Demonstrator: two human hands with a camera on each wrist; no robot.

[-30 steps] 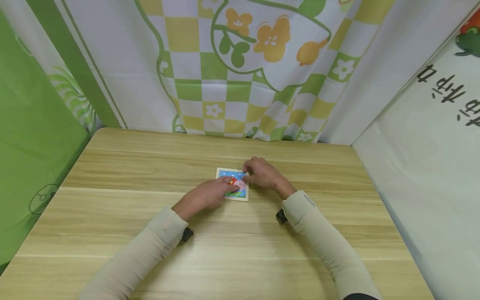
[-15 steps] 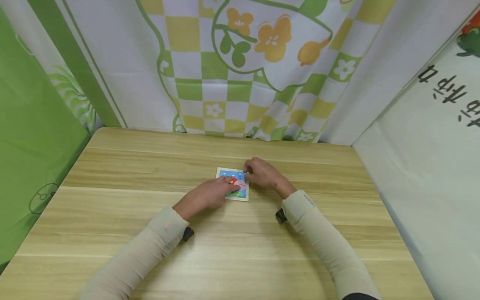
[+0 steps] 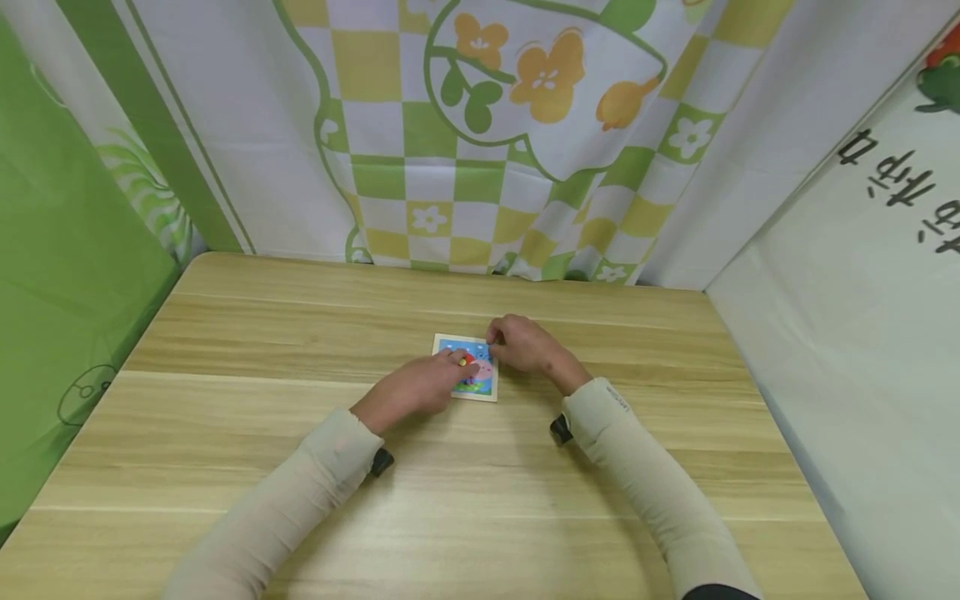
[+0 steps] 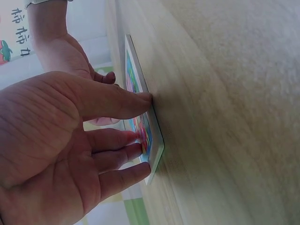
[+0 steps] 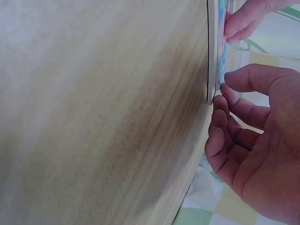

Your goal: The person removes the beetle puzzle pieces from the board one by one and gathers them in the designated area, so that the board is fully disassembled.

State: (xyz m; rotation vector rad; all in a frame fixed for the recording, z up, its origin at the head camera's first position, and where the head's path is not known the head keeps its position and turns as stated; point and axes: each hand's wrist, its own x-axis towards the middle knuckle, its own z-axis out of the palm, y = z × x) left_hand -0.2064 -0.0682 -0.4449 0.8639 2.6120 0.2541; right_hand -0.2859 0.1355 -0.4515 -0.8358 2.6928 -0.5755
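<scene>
A small square picture puzzle with a pale wooden frame and a bright cartoon picture lies flat on the table. My left hand comes over its left side. In the left wrist view, the thumb reaches the near frame edge and the outstretched fingers touch the picture and frame. My right hand is at the far right corner. The right wrist view has its thumb over the picture face, with curled fingers against the corner edge. Any loose piece between those fingertips is too small to tell.
The wood-grain table extends around the puzzle. A checked, flowered curtain hangs along the far edge. Green cloth stands on the left, and a white panel with writing on the right. Each wrist carries a small black camera.
My left thumb has slid up across the picture, uncovering more of its lower part. The right thumb has shifted slightly toward the corner. The puzzle stays in place.
</scene>
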